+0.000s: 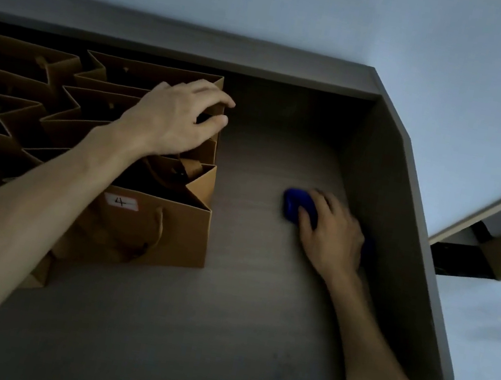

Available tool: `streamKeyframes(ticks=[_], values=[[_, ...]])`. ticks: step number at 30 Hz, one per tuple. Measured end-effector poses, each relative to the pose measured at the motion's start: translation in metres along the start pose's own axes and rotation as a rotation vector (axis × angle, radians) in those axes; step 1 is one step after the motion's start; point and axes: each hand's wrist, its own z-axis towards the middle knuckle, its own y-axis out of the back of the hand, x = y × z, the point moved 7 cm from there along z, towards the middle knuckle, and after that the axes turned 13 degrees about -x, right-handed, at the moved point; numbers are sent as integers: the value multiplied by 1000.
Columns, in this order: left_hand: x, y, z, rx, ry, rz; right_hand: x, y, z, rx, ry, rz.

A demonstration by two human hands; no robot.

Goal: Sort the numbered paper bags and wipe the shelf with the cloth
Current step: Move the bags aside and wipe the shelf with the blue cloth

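Right hand (331, 237) presses blue cloth (298, 206) flat on shelf (239, 305) near right wall | left hand (176, 118) grips bags' (142, 224) rims, front one marked 4 | step: wiping | next: sweep cloth over bare shelf while bags are held aside

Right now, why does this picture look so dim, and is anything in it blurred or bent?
Head view: light is low and bluish, so the dark grey wooden shelf and open brown paper bags sit in shadow; the blue cloth under the right hand smears with motion; the left hand is sharper; the wide lens bows the shelf's edges.
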Motion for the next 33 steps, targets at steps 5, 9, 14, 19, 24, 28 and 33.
streamKeyframes(ticks=[5,9,14,19,24,28,33], values=[[-1,2,-1,6,2,-7,14,-31,83,80,-32,-24],[0,1,-2,8,3,-18,15,-30,77,62,-29,22],[1,0,-2,4,1,-11,25,6,-19,82,158,126],[3,-2,2,-7,-5,6,38,48,-125,51,308,160],[2,-5,3,13,-12,20,116,48,-158,118,578,325],[0,-2,-1,8,-4,13,199,32,-169,167,752,495],[-2,-1,-4,6,-21,-9,238,19,-167,151,808,551]])
